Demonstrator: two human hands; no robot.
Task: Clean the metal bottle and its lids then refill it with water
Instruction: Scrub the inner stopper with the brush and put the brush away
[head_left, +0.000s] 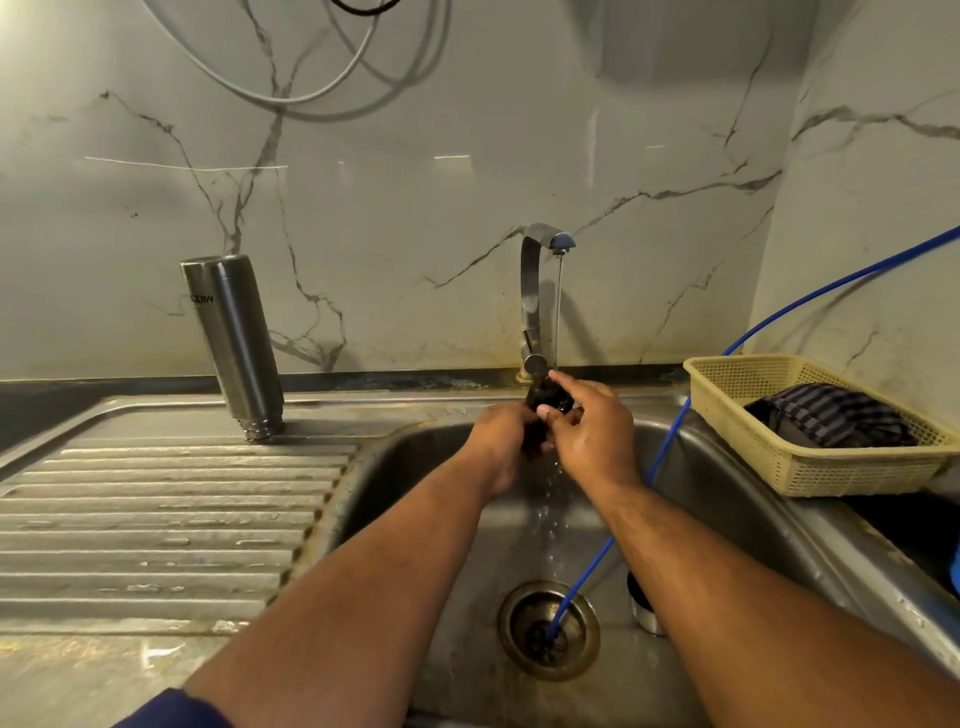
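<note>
Dim greenish indoor light, bright glare at the upper left corner, soft reflections on the marble wall, wide-angle bending at edges, slight softness overall

One wide-angle head view looks forward and down into the sink from close above. It centres on the dark lid gripped between the left hand and the right hand, with both forearms entering from the lower edge. It faces the marble wall, which fills the upper half. The draining board lies at lower left and a basket at right.
</note>
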